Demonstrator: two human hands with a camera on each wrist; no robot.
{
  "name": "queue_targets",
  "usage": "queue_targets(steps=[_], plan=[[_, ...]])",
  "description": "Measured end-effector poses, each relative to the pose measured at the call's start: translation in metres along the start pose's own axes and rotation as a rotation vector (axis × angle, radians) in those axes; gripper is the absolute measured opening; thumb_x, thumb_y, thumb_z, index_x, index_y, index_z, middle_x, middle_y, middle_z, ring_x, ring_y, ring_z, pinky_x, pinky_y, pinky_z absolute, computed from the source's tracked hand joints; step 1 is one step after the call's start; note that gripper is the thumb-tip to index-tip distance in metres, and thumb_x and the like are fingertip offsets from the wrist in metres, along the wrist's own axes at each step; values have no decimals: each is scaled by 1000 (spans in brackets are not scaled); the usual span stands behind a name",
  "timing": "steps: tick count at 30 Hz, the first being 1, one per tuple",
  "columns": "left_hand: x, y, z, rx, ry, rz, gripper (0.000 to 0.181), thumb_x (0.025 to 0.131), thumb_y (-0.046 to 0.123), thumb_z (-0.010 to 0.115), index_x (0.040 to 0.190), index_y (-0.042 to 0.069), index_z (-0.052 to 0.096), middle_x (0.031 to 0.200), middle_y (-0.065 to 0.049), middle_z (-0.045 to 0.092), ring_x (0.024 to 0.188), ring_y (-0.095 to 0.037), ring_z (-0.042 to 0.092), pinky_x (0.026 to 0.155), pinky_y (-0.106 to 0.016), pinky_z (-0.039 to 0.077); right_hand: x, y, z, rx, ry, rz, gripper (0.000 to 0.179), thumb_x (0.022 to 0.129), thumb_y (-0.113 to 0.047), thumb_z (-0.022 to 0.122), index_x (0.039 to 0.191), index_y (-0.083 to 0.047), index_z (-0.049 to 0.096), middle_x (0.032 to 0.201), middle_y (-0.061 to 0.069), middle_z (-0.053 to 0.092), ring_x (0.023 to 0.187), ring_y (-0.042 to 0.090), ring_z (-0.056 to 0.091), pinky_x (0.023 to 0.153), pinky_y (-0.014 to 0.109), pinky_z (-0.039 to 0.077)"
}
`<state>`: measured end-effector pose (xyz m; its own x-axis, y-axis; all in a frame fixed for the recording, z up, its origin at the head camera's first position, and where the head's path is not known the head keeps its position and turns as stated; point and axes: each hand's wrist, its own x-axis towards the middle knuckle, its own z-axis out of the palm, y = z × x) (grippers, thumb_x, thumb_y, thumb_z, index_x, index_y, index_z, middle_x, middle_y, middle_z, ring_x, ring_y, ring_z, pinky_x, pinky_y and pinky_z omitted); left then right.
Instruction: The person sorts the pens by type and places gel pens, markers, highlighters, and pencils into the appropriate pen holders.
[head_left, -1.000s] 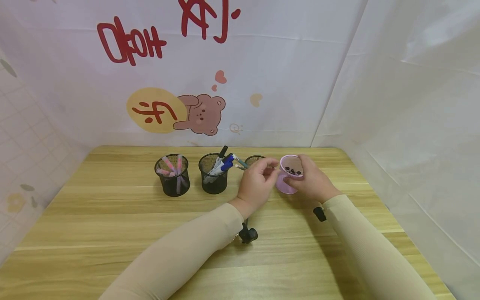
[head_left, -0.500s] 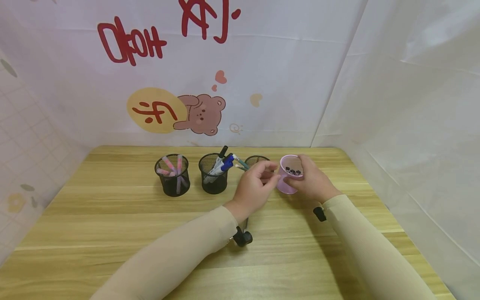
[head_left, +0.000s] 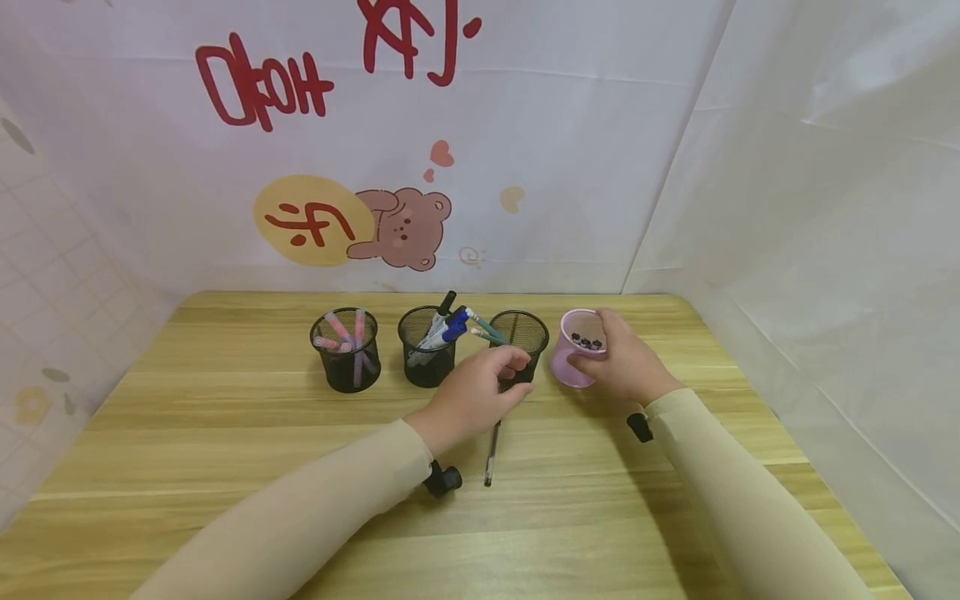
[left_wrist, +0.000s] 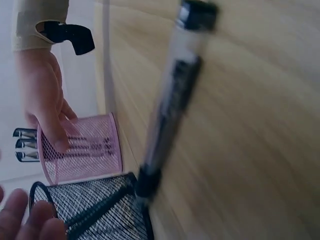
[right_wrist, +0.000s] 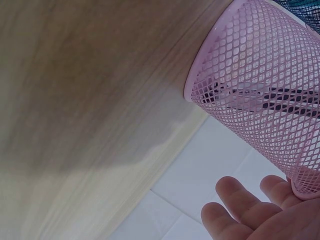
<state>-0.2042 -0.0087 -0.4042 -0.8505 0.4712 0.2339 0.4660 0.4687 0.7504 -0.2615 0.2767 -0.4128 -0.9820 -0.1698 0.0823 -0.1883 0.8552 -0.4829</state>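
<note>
My right hand point(head_left: 630, 358) grips the rim of a pink mesh pen holder point(head_left: 572, 368), its thumb at the near side. Inside stand gel pens point(left_wrist: 25, 145) with dark ends up, seen through the mesh in the right wrist view. My left hand point(head_left: 476, 392), fingers loosely bent and holding nothing, hovers in front of a black mesh pen holder point(head_left: 536, 346) with green pencils point(head_left: 487, 327) leaning out of it. A gel pen point(head_left: 491, 458) lies on the table just below that hand, its far end hidden behind the hand. It looms large and blurred in the left wrist view.
Left of these stand two more black mesh holders, one point(head_left: 427, 371) with blue and black markers point(head_left: 442, 333), the other point(head_left: 354, 375) with pink-and-clear sticks point(head_left: 337, 327). The wooden table point(head_left: 225, 467) meets a white printed curtain point(head_left: 570, 125) behind and at the sides.
My left hand has drawn back from beside the pink holder, moving left and nearer to me, uncovering the black holder and the pen on the table. The right hand keeps its place.
</note>
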Motion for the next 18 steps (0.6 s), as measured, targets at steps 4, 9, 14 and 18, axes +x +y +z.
queue_targets(steps=[4, 9, 14, 18], plan=[[-3, -4, -4, 168, -78, -43, 41, 102, 31, 70, 137, 10, 67, 135, -6, 71, 118, -22, 69, 104, -40, 57, 1, 1, 0, -7, -1, 3, 80, 92, -46, 80, 151, -14, 38, 139, 14, 52, 125, 39, 60, 106, 63, 50], [-4, -12, -5, 284, -166, -121, 46, 102, 36, 71, 142, 13, 64, 141, -4, 68, 128, -22, 65, 111, -42, 53, 1, 0, 0, -13, -3, 3, 82, 91, -46, 80, 152, -12, 37, 139, 15, 52, 125, 40, 60, 107, 63, 50], [-4, -19, -5, 320, -222, -172, 52, 100, 37, 73, 145, 14, 62, 146, -4, 65, 136, -24, 61, 116, -44, 49, 1, 1, 0, -14, -4, 4, 82, 91, -46, 80, 152, -12, 37, 139, 15, 52, 126, 39, 60, 107, 63, 50], [-2, -23, -4, 338, -247, -186, 54, 98, 37, 74, 145, 13, 62, 147, -5, 64, 139, -26, 59, 118, -44, 48, 1, 1, 0, -9, -4, 2, 80, 92, -45, 80, 150, -12, 38, 139, 15, 52, 126, 39, 60, 107, 63, 50]])
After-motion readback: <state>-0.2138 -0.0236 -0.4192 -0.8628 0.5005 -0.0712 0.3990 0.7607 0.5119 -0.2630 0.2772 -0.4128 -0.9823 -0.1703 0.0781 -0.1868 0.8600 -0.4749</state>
